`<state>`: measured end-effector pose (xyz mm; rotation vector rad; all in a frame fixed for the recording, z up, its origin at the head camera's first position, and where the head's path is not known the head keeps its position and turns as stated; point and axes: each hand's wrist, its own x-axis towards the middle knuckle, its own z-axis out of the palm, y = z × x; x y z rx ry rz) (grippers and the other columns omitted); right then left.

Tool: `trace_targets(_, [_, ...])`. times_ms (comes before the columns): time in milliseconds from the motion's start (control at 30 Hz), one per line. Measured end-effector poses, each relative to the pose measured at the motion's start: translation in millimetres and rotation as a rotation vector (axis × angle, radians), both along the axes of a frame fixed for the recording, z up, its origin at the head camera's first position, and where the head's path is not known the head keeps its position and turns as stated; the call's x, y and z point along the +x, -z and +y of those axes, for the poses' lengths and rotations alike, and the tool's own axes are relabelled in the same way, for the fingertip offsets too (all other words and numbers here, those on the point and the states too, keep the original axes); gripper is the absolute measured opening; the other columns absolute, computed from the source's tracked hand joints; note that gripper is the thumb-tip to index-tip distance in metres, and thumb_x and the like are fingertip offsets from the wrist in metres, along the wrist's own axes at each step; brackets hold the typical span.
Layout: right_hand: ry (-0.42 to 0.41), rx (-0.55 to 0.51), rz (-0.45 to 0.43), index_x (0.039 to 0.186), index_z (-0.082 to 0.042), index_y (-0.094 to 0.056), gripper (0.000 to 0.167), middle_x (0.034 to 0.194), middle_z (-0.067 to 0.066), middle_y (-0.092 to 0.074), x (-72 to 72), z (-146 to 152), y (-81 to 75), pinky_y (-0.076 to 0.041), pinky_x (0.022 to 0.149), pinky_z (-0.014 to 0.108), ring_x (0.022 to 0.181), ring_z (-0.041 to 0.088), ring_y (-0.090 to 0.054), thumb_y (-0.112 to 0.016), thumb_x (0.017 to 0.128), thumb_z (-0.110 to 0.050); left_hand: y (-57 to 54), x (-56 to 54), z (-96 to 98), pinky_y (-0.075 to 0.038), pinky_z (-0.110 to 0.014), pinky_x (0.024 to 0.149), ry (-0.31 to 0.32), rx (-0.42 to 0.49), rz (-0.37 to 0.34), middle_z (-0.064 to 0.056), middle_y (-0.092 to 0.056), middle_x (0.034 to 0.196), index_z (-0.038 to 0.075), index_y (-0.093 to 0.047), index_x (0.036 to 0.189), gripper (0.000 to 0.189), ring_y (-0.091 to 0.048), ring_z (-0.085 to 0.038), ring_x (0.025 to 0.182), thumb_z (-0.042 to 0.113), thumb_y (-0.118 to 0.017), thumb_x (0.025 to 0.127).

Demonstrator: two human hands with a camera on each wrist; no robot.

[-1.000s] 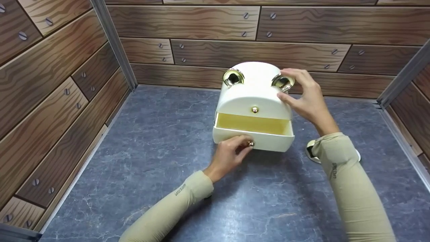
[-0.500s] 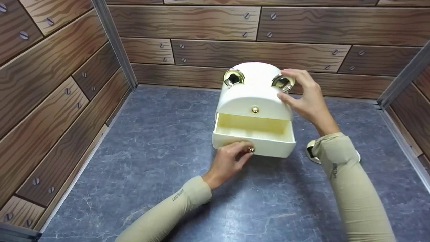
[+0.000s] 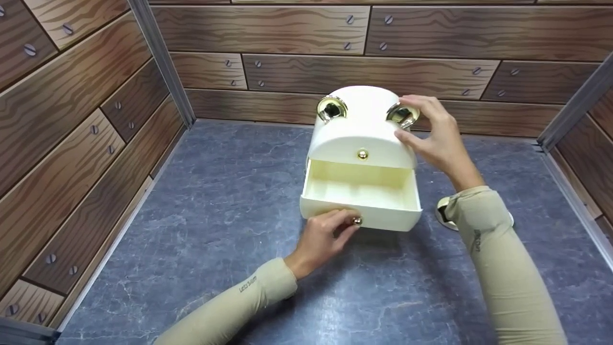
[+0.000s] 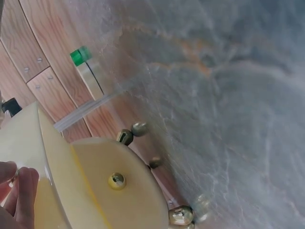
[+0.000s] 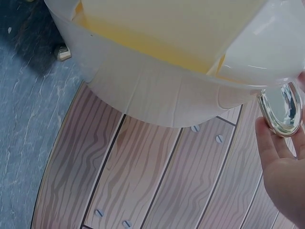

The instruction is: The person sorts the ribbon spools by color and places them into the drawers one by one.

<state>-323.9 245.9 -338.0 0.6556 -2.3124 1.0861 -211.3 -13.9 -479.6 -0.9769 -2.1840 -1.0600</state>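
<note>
A small white drawer box (image 3: 364, 127) with a rounded top stands on the table, two gold, eye-like ornaments on its top. Its lower drawer (image 3: 392, 219) is pulled out, showing a bare cream inside. My left hand (image 3: 322, 235) pinches the small gold knob (image 3: 357, 221) on the drawer front between thumb and fingers. At the upper right, my right hand (image 3: 439, 136) grips the box around the right gold ornament (image 3: 403, 114), thumb on the front side and fingers behind. The upper section, with its own gold knob (image 3: 362, 154), is closed.
A round gold-and-white object (image 3: 445, 213) lies on the dark marbled tabletop (image 3: 230, 191), partly hidden under the right sleeve. Wood-patterned panels (image 3: 306, 72) wall in the back and sides. In the left wrist view, a green-and-white object (image 4: 82, 57) appears beyond the box.
My left hand has drawn the drawer farther out toward me by its knob, revealing more of the inside. The right hand has stayed in place on the box.
</note>
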Motion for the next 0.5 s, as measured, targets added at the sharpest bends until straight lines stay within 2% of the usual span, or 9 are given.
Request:
trace_targets(333, [0.007, -0.005, -0.015, 0.140, -0.013, -0.064, 0.064, 0.146, 0.011, -0.059, 0.1, 0.0, -1.3, -0.031, 0.124, 0.056, 0.138, 0.035, -0.051, -0.086, 0.081, -0.003, 1.1, 3.3, 1.2, -0.059, -0.014, 0.079, 0.005, 0.017, 0.007, -0.002, -0.078, 0.097, 0.009, -0.074, 0.108, 0.015, -0.073, -0.011, 0.082, 0.010, -0.077, 0.093])
trace_targets(500, [0.005, -0.002, -0.006, 0.139, -0.013, -0.064, 0.062, 0.145, 0.010, -0.059, 0.7, -0.2, -1.0, -0.033, 0.123, 0.055, 0.137, 0.032, -0.052, -0.086, 0.082, -0.004, 1.9, 6.1, 2.0, -0.059, -0.014, 0.077, 0.000, 0.030, 0.017, -0.002, -0.078, 0.096, 0.009, -0.074, 0.107, 0.015, -0.073, -0.011, 0.081, 0.009, -0.077, 0.093])
